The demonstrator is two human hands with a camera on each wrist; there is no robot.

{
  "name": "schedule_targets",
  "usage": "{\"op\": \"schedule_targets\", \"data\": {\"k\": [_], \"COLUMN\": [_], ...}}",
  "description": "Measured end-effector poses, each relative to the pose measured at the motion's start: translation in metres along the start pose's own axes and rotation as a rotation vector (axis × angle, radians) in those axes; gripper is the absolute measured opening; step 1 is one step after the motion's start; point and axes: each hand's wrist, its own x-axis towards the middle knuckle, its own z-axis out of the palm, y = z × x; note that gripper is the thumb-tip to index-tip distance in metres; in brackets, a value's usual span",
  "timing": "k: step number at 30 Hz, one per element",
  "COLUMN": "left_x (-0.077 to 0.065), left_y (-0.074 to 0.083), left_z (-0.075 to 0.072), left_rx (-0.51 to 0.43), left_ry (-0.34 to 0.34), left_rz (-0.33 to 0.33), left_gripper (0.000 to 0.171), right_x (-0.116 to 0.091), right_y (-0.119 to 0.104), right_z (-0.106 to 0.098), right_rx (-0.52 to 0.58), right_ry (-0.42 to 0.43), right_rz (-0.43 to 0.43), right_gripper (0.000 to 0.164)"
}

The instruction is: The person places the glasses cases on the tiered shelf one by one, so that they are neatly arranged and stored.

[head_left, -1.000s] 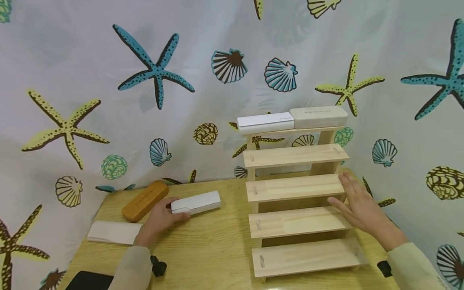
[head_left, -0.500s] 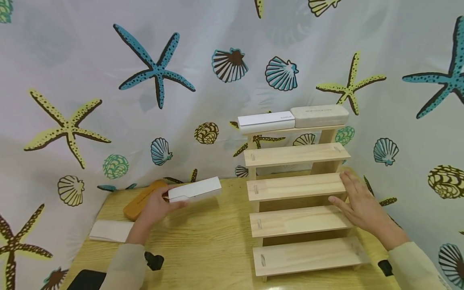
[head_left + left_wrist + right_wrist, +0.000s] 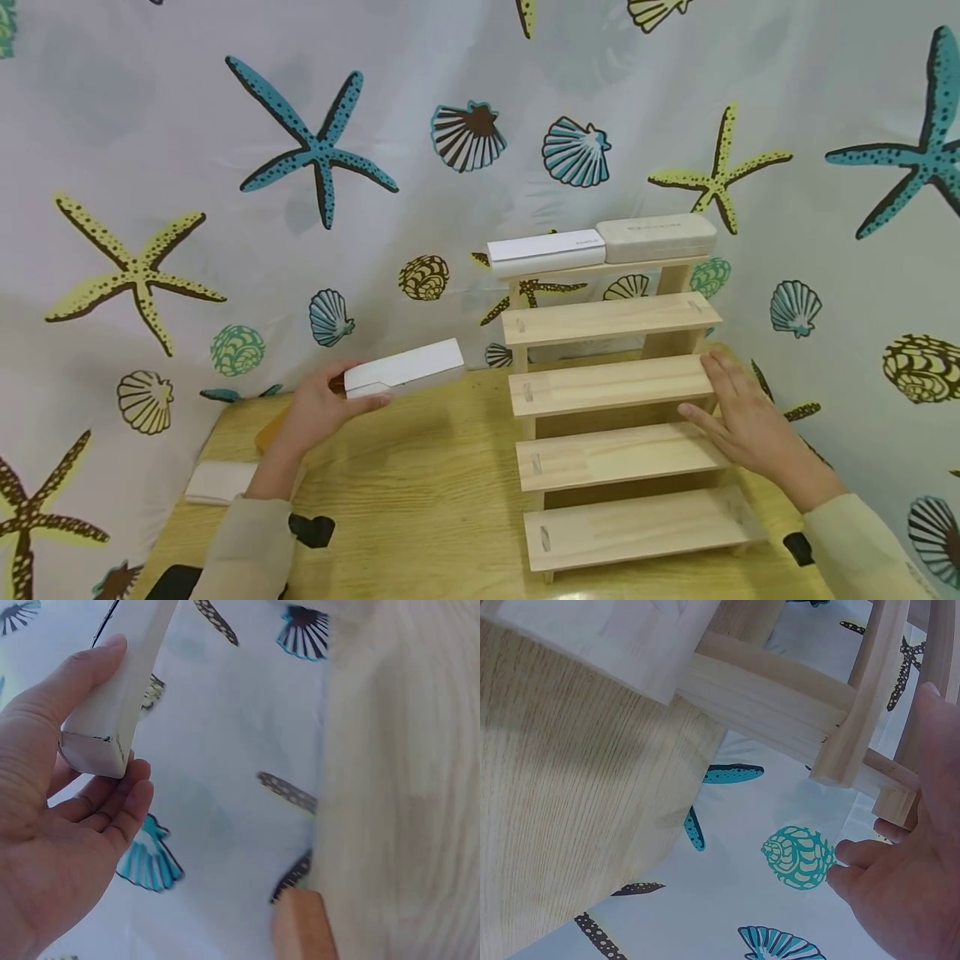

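In the head view my left hand [image 3: 315,412] grips the left end of a long white glasses case [image 3: 405,369], raised over the table. Its far end points right, toward the rack. In the left wrist view the thumb lies along one side of the case [image 3: 112,712], and the fingers curl at its end. My right hand [image 3: 750,421] rests at the right end of a stepped wooden rack [image 3: 611,387], fingers straight against a middle tier. A white glasses case [image 3: 547,252] and a beige glasses case [image 3: 658,238] stand side by side on the top tier.
Behind my left forearm an orange-brown glasses case [image 3: 272,432] lies mostly hidden on the wooden table [image 3: 405,508]. A flat white case or pouch [image 3: 217,483] lies left of it. A patterned curtain [image 3: 420,192] hangs behind the table. A dark object [image 3: 174,583] is at the lower left.
My left hand has lifted the white glasses case from near the tabletop, up and toward the back, covering more of the orange-brown case. My right hand has stayed on the rack.
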Motion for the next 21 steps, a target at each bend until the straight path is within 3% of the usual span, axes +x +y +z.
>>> {"op": "schedule_targets", "data": {"k": [6,14,21], "left_x": [0.005,0.003,0.013], "left_y": [0.036,0.088,0.121], "left_z": [-0.006,-0.008,-0.003], "left_rx": [-0.009,0.012,0.014], "left_ry": [0.009,0.011,0.006], "left_rz": [0.087,0.1,0.144], "left_gripper": [0.057,0.063,0.062], "right_x": [0.002,0.003,0.004], "right_y": [-0.003,-0.009,-0.01], "right_z": [-0.005,-0.013,-0.016], "right_rx": [-0.024,-0.083,-0.105], "right_ry": [-0.058,-0.132,-0.145], "right_rz": [0.047,0.109,0.114], "right_gripper": [0.09,0.092,0.093]}}
